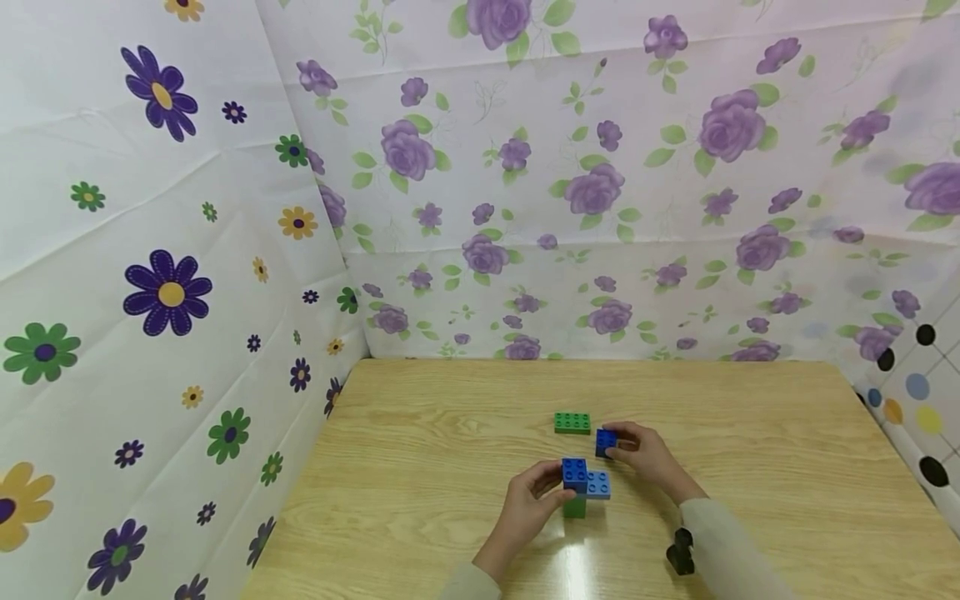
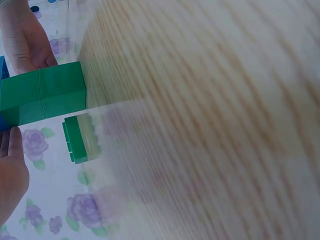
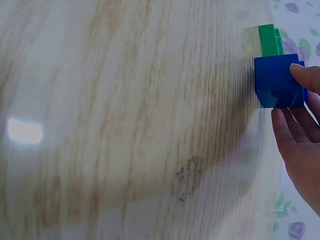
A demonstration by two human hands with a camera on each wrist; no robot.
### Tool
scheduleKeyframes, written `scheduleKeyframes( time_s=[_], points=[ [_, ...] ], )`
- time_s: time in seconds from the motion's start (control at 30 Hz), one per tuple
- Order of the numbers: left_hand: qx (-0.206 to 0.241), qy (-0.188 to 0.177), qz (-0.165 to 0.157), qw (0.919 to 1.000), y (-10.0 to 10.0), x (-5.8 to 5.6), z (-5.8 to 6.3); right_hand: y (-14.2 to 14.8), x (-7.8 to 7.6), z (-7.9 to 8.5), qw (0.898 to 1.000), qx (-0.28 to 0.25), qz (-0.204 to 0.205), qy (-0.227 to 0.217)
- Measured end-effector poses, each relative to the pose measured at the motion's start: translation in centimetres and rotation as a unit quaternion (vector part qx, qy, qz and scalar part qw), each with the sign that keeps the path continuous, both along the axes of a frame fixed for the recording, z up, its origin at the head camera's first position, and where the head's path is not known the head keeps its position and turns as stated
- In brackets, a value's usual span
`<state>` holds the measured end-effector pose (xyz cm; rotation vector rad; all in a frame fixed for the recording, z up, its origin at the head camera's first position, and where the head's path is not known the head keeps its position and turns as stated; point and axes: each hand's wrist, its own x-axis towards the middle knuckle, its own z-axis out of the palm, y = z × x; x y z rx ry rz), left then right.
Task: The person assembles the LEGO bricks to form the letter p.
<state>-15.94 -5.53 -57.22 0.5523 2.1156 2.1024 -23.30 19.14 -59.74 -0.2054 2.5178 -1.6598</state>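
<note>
My left hand point(image 1: 522, 510) grips a small stack of toy building bricks by the dark blue brick point(image 1: 574, 472) on top. A light blue brick point(image 1: 599, 485) juts out to the right beneath it, and green bricks point(image 2: 42, 94) form the base standing on the table. Behind and to the right of the stack, my right hand point(image 1: 647, 457) pinches a separate dark blue brick point(image 3: 279, 81) between thumb and fingers. That brick appears at or close to the tabletop in the right wrist view. Part of the stack's top lies outside the left wrist view.
A flat green brick point(image 1: 572, 423) lies at the back, left of the right hand's brick. Beside my right forearm sits a black object point(image 1: 681, 552), partly covered by the sleeve. Flower-patterned cloth point(image 1: 480, 208) hangs behind and along the sides of the wooden table point(image 1: 420, 433).
</note>
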Motion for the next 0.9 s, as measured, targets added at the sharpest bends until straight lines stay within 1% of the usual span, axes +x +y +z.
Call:
scheduleKeyframes(
  time_s=[0.1, 0.2, 0.43, 0.53, 0.63, 0.8, 0.83, 0.9],
  points=[
    [-0.002, -0.011, 0.002, 0.9999, 0.0, 0.0, 0.0, 0.1, 0.0, 0.0, 1.0, 0.0, 0.002, 0.002],
    [-0.005, -0.016, 0.004, 0.9999, 0.1, 0.1, 0.3, 0.2, 0.0, 0.1, 1.0, 0.004, 0.0, -0.001],
    [0.002, -0.001, 0.0, 1.0, 0.1, 1.0, 2.6, 0.7, 0.1, 0.6, 1.0, 0.001, 0.019, 0.024],
    [0.004, 0.004, 0.0, 1.0, 0.1, 1.2, 2.9, 0.8, 0.1, 0.9, 0.999, -0.005, 0.029, 0.033],
    [0.005, 0.001, -0.001, 1.0, 0.1, 1.2, 3.0, 1.0, 0.2, 1.3, 0.999, -0.011, 0.036, 0.04],
    [0.001, -0.016, -0.001, 0.9999, 0.0, 1.1, 2.8, 1.2, 0.6, 2.3, 0.997, -0.016, 0.056, 0.047],
    [0.001, -0.015, 0.001, 0.9999, 0.1, 1.1, 2.7, 1.2, 0.7, 2.5, 0.997, -0.016, 0.056, 0.046],
    [-0.001, -0.015, 0.004, 0.9999, 0.1, 0.8, 2.0, 1.3, 0.8, 2.9, 0.997, -0.014, 0.058, 0.046]
  ],
)
